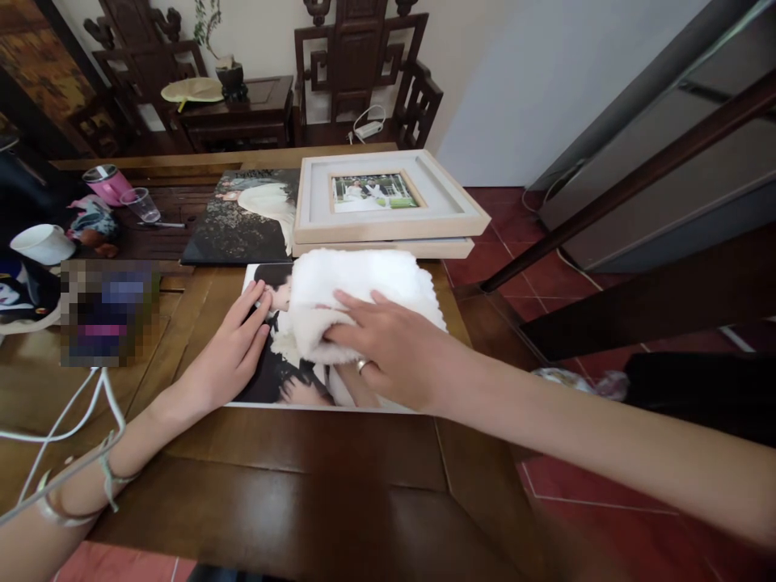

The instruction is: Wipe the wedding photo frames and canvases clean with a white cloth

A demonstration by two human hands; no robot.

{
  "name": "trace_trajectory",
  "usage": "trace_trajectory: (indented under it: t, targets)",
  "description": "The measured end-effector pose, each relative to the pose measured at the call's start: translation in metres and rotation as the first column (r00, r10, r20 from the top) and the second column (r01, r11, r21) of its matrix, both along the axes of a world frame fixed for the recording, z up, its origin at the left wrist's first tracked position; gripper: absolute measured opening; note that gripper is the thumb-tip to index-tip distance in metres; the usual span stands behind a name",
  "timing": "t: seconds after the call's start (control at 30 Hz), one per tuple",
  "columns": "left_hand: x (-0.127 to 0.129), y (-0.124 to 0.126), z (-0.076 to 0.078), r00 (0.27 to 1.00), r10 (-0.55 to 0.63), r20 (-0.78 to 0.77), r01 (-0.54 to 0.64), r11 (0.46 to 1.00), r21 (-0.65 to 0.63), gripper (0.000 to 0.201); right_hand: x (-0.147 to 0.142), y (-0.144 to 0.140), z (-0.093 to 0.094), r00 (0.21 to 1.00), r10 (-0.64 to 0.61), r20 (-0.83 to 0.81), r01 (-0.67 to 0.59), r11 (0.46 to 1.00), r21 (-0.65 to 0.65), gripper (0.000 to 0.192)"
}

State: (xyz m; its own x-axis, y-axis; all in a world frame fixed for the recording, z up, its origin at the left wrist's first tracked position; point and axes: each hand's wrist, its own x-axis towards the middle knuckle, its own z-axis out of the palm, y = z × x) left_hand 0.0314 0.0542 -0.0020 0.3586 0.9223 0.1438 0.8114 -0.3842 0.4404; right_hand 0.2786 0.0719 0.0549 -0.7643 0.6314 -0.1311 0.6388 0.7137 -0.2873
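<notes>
A large photo print [284, 380] lies flat on the wooden table [291, 477]. A fluffy white cloth [357, 295] rests on the print's upper right part. My right hand [388, 347] presses down on the cloth, fingers spread over its lower edge, a ring on one finger. My left hand [234, 352] lies flat on the print's left side, fingers together, holding it down. A bracelet circles my left wrist.
Two stacked light wooden picture frames [388, 206] sit behind the print, beside a dark photo panel [242, 214]. A pink cup [109, 184], a clear plastic cup [144, 204] and a white bowl [42, 242] stand at the far left. White cables [66, 428] trail near my left arm. Dark carved chairs [357, 65] stand behind.
</notes>
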Motion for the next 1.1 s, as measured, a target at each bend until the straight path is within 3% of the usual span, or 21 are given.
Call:
trace_trajectory:
  t: [0.13, 0.3, 0.4, 0.5, 0.67, 0.83, 0.97, 1.1]
  targets:
    - [0.000, 0.001, -0.002, 1.000, -0.003, -0.006, 0.003, 1.000, 0.013, 0.055, -0.005, 0.000, -0.006, 0.999, -0.021, 0.025, 0.020, 0.999, 0.044, 0.053]
    - [0.002, 0.001, 0.002, 1.000, -0.002, 0.017, 0.002, 1.000, -0.006, 0.054, -0.009, -0.019, -0.011, 0.994, 0.103, 0.031, -0.105, 0.991, 0.085, 0.051]
    - [0.006, 0.000, 0.008, 0.991, 0.025, 0.132, -0.026, 1.000, 0.003, 0.052, -0.008, -0.029, -0.013, 0.984, 0.179, -0.026, -0.176, 0.979, 0.101, 0.048]
    - [0.008, 0.000, 0.010, 0.939, 0.123, 0.321, -0.137, 0.990, 0.023, 0.050, -0.006, -0.039, -0.014, 0.964, 0.249, -0.098, -0.240, 0.967, 0.090, 0.040]
    - [0.007, 0.000, 0.009, 0.849, 0.248, 0.467, -0.228, 0.968, -0.101, 0.052, -0.003, -0.050, -0.007, 0.885, 0.431, -0.175, -0.431, 0.901, 0.037, 0.031]
    - [0.007, 0.000, 0.011, 0.901, 0.223, 0.372, -0.210, 0.975, -0.076, 0.049, 0.005, -0.047, 0.001, 0.836, 0.504, -0.217, -0.529, 0.845, -0.075, 0.031]
    - [0.005, 0.000, 0.008, 0.974, 0.102, 0.204, -0.096, 0.995, -0.037, 0.054, 0.014, -0.036, 0.003, 0.884, 0.384, -0.268, -0.433, 0.889, -0.153, 0.044]
    - [0.001, 0.000, 0.004, 0.995, 0.045, 0.092, -0.042, 0.999, -0.030, 0.057, 0.024, -0.024, 0.006, 0.922, 0.275, -0.272, -0.327, 0.929, -0.172, 0.051]
